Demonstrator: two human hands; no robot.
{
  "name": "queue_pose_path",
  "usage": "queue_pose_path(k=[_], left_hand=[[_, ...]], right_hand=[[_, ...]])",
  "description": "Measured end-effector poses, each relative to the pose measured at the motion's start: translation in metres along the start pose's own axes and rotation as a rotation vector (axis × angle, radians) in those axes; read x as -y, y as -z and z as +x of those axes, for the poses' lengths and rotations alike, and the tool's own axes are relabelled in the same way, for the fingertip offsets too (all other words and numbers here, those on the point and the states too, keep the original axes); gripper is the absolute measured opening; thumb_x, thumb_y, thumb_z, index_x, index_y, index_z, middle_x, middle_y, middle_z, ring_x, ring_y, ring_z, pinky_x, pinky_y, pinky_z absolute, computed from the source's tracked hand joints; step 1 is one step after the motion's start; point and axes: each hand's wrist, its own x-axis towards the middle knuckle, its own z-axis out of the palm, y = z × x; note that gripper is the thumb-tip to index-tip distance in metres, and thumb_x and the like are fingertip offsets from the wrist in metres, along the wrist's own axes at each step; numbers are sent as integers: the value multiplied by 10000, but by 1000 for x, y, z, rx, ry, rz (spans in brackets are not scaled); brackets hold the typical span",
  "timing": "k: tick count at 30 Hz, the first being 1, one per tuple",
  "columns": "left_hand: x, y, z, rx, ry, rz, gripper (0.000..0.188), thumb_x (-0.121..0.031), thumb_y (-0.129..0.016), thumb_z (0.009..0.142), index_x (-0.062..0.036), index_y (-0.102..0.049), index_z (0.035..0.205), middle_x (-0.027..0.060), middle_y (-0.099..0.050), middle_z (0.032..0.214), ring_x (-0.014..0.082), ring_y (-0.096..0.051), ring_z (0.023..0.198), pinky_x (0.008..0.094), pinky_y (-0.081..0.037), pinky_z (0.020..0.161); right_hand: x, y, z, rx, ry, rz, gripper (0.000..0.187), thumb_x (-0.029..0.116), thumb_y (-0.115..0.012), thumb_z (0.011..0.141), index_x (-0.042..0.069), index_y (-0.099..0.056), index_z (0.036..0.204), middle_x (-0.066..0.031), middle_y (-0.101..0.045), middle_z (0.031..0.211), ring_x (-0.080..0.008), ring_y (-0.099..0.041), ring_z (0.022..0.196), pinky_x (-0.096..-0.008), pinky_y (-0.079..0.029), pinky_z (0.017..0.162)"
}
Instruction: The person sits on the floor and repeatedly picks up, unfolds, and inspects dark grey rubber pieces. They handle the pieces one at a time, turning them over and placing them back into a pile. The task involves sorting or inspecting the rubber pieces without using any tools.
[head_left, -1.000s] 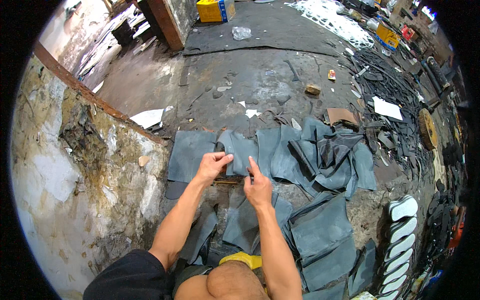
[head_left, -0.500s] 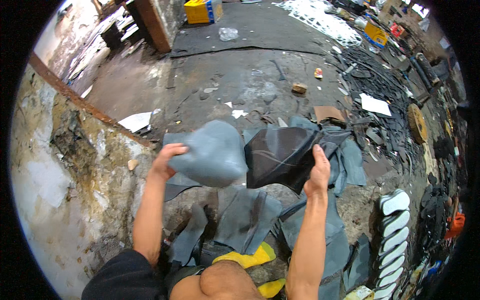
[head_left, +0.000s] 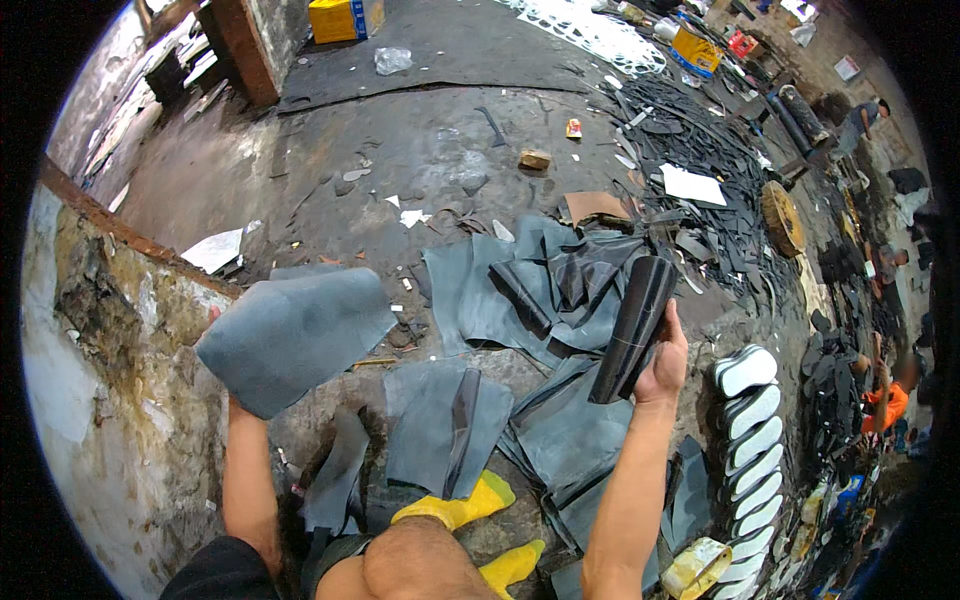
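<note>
My left hand (head_left: pixel 214 314), mostly hidden behind a grey-blue leather-like sheet (head_left: pixel 300 335), holds that sheet up by its left side. In my right hand (head_left: pixel 664 362) is a dark glossy sheet (head_left: pixel 634 330), curled into a tube shape and tilted. Between and beyond my hands lies a heap of similar sheets (head_left: pixel 465 290), grey on one face and shiny black on the other. Closer to me, more grey sheets (head_left: pixel 425 420) are spread on the floor by my yellow socks (head_left: pixel 460 503).
A row of stacked white sole-shaped pieces (head_left: pixel 750 420) stands at the right. Black scrap strips (head_left: pixel 690 130) are piled beyond it. A stained wall (head_left: pixel 110 400) rises close on the left. Far right, a person in orange (head_left: pixel 888 405) is visible.
My left hand has moved left with the grey sheet. The dark sheet in my right hand has gone from spread out to curled. The view has shifted right, uncovering the heap.
</note>
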Motion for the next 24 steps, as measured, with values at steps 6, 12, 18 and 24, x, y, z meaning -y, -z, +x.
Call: queue_pose_path(k=[6, 12, 18, 24], left_hand=[[-42, -31, -15, 285, -45, -101, 682, -657, -429, 1039, -84, -582, 1375, 83, -646, 1311, 236, -579, 1171, 390, -432, 1099], [-85, -22, -32, 300, -189, -138, 610, -581, -403, 1079, -123, -520, 1465, 53, -561, 1464, 240, -509, 1321, 393, -365, 1175], [-93, 8, -51, 57, -443, -166, 618, -549, -377, 1095, -151, -412, 1566, 25, -423, 1611, 238, -401, 1459, 409, -277, 1247], [-97, -50, -70, 319, -45, -151, 744, -646, -399, 1047, -80, -461, 1525, 61, -463, 1567, 276, -440, 1426, 446, -308, 1226]], right_hand=[[-32, -55, -13, 128, 84, -610, 412, 28, -693, 938, -6, -610, 1340, -86, -716, 1150, -186, -696, 998, -322, -566, 898], [-111, -120, -26, 464, 55, -1155, 283, 47, -699, 941, -2, -715, 1219, -66, -762, 1084, -140, -694, 964, -288, -544, 866], [-229, -154, -147, 1201, 72, -1228, 393, 155, -665, 911, 95, -653, 1299, -184, -651, 1053, -394, -664, 1008, -469, -563, 856], [-261, -133, -141, 993, -525, -931, 743, 594, -539, 1012, 37, -504, 1502, -231, -586, 1441, -385, -535, 1365, -483, -423, 1153]])
